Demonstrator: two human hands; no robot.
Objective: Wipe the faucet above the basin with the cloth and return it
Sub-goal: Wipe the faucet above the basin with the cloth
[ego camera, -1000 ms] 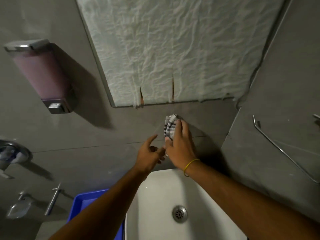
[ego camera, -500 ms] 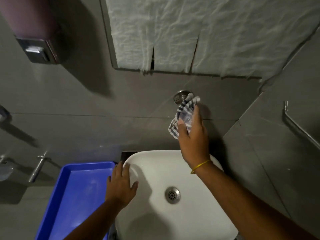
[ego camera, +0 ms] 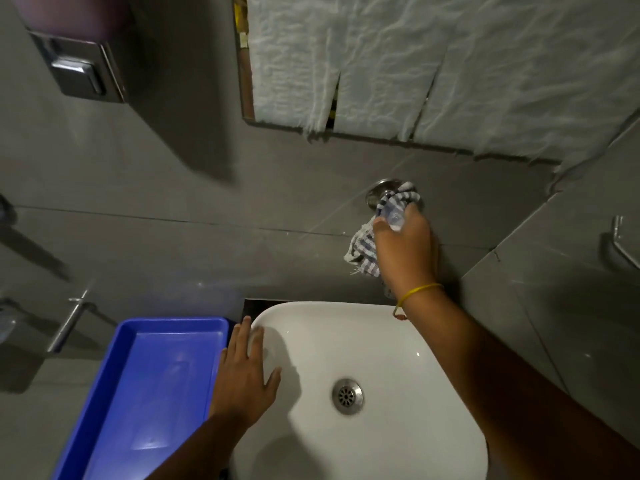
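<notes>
The chrome faucet (ego camera: 378, 192) sticks out of the grey wall above the white basin (ego camera: 398, 341); only its round wall plate shows. My right hand (ego camera: 405, 251) is closed on a blue-and-white checked cloth (ego camera: 363, 251), which is wrapped over the faucet, one end hanging down to the left. My left hand (ego camera: 244, 372) lies flat, fingers spread, on the basin's left rim.
A blue plastic tray (ego camera: 145, 386) sits directly left of the basin. A soap dispenser (ego camera: 79, 64) hangs on the wall at upper left. A paper-covered mirror (ego camera: 450, 64) is above the faucet. A metal rail (ego camera: 623, 244) is on the right wall.
My left hand dropped from beside the faucet to the basin's left rim. My right hand kept the cloth on the faucet. The view tilted down and closer.
</notes>
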